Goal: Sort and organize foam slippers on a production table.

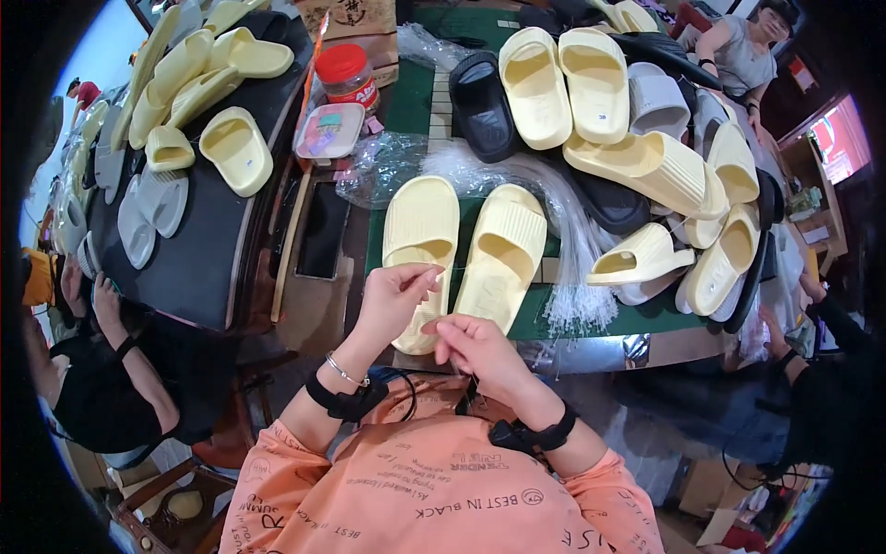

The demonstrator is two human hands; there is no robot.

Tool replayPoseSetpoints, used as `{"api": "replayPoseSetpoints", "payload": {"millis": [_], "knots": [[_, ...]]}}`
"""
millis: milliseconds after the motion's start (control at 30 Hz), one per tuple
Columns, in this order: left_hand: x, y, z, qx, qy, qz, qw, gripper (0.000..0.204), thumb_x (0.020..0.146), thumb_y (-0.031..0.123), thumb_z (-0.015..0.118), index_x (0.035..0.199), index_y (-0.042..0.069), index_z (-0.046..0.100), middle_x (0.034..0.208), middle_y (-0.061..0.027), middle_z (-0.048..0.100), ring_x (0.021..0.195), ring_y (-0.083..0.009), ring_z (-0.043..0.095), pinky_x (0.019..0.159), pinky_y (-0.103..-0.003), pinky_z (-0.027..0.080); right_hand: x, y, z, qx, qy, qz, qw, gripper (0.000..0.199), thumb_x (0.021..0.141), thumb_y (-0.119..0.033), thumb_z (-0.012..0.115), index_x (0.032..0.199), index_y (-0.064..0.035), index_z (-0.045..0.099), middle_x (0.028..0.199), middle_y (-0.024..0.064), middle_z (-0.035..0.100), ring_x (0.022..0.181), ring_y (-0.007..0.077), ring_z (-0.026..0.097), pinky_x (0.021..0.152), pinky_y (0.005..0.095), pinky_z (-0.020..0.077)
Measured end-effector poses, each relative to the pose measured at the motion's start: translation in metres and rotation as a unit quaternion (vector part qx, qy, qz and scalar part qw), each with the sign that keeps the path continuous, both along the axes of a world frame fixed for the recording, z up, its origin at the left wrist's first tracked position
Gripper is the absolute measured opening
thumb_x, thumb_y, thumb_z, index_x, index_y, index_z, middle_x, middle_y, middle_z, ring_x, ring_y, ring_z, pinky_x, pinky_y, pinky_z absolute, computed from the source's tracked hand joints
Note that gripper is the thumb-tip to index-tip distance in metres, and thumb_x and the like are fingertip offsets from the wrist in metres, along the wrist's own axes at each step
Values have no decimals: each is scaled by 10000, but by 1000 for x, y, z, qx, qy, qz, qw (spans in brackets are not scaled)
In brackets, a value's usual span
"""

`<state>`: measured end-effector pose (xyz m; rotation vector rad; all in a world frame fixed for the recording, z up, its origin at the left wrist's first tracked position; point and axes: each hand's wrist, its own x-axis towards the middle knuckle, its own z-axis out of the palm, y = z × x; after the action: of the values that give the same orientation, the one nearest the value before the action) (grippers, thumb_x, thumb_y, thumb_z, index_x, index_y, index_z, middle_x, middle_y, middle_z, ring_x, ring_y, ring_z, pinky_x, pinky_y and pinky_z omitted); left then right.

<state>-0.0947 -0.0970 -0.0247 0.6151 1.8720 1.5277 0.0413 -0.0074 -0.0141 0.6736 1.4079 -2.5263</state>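
Note:
Two pale yellow slide sandals stand side by side before me, a left one and a right one. My left hand is closed in a pinch over the left slide, apparently on a thin, clear plastic strand that barely shows. Close by, my right hand has thumb and forefinger pressed together near the slides' heels; whatever is between them is too small to name. A bundle of fine, clear plastic strands lies to the right of the pair.
Yellow slides, a black slide and a grey slide are heaped at right. A red-lidded jar, a small plastic tub and a phone lie left. More slides cover a black table. Other people sit at both sides.

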Motion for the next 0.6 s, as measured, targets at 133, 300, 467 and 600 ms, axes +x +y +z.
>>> {"api": "replayPoseSetpoints", "payload": {"millis": [133, 300, 467, 600], "knots": [[-19, 13, 20, 22, 362, 72, 929, 137, 809, 54, 532, 887, 6, 635, 685, -97, 591, 612, -183, 546, 537, -268, 436, -6, 8, -8, 20, -34, -43, 998, 238, 908, -173, 420, 951, -2, 579, 589, -20, 478, 437, 20, 320, 406, 152, 242], [-99, 49, 4, 34, 480, 37, 876, 123, 791, 78, 514, 826, 19, 615, 730, -174, 587, 708, -347, 557, 616, -394, 441, -24, 7, -13, 44, -49, -26, 998, 218, 887, -174, 455, 901, -3, 590, 560, -24, 462, 423, 25, 316, 395, 162, 236], [-114, 71, -8, -106, 351, -75, 927, 235, 818, 208, 472, 762, 12, 589, 739, -191, 587, 745, -358, 566, 689, -408, 431, -39, 3, -22, 54, -59, -28, 996, 211, 882, -164, 459, 887, 2, 589, 560, -21, 458, 423, 36, 321, 397, 175, 247], [-115, 82, -15, -211, 377, -152, 889, 309, 832, 289, 460, 753, 31, 611, 677, -181, 580, 694, -336, 576, 624, -366, 440, -68, -1, -30, 104, -47, -107, 988, 213, 880, -162, 462, 841, 12, 578, 561, -15, 455, 419, 50, 324, 398, 189, 253]]}}
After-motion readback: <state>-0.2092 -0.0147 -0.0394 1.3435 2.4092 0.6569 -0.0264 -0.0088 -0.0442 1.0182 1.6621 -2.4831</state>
